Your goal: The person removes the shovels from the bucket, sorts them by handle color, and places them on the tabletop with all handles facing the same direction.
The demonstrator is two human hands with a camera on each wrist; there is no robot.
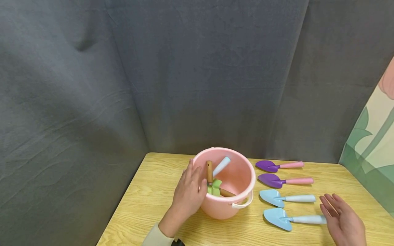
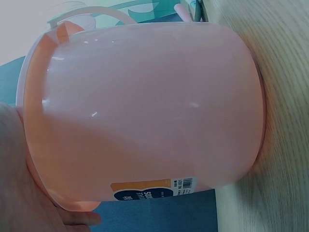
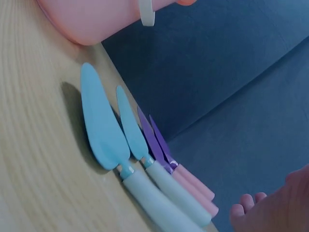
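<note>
Two hands are within our sight, and neither is clenched. We see the left hand [image 1: 191,186] lying on the rim of the pink bucket [image 1: 221,209], its fingers nearly straight and its thumb spread a little apart from them. It touches the bucket without curling tightly round it. We find the right hand [image 1: 343,217] with its palm turned up, fingers extended and slightly bent, holding nothing. It is beside the handle end of the near blue trowel [image 1: 277,218]; we cannot tell whether they touch.

Beyond that trowel we count the far blue trowel [image 1: 271,196], the near purple trowel [image 1: 270,180] and the far purple trowel [image 1: 266,166]. All four lie in a row on the table [image 1: 138,198], blades toward the bucket, handles toward our right. The bucket stands upright to their left, its white bail [image 1: 246,203] hanging on the trowels' side. Inside it we make out a wooden handle [image 1: 209,171] standing up, a pale blue handle [image 1: 221,166] leaning, and a green piece [image 1: 216,185] lower down.
</note>
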